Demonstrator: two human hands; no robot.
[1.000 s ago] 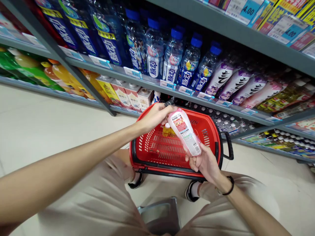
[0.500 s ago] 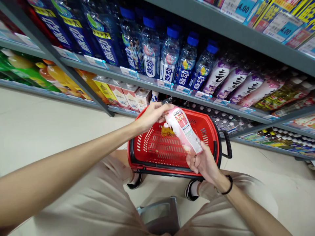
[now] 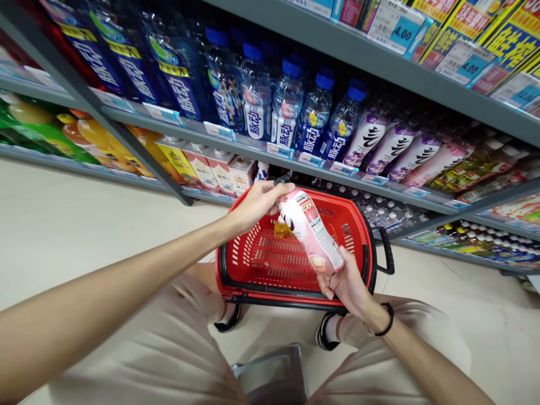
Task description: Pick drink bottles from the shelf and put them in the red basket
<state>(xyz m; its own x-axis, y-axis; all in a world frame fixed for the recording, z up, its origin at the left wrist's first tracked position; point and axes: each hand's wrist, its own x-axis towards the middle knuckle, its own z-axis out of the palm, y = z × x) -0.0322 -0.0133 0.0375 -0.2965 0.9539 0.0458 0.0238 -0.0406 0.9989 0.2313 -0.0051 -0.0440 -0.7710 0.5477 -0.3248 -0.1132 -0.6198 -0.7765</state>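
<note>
A pink and white drink bottle is held at a slant above the red shopping basket. Around its upper end, near the cap, my left hand is closed. My right hand grips the bottle's base, fingers curled under it. The label, with a barcode and small print, faces up. Inside the basket, partly hidden behind the bottle, lies a small item with amber contents. A dark band circles my right wrist.
Shelves of drinks run across the front: blue-capped bottles, purple and white bottles and cartons. The basket's black handle sticks out to the right. A grey stool stands between my legs.
The bottle has turned a little in my hands, so more of its white front with the dark lettering shows. The view has shifted slightly. Both hands keep their grip.
</note>
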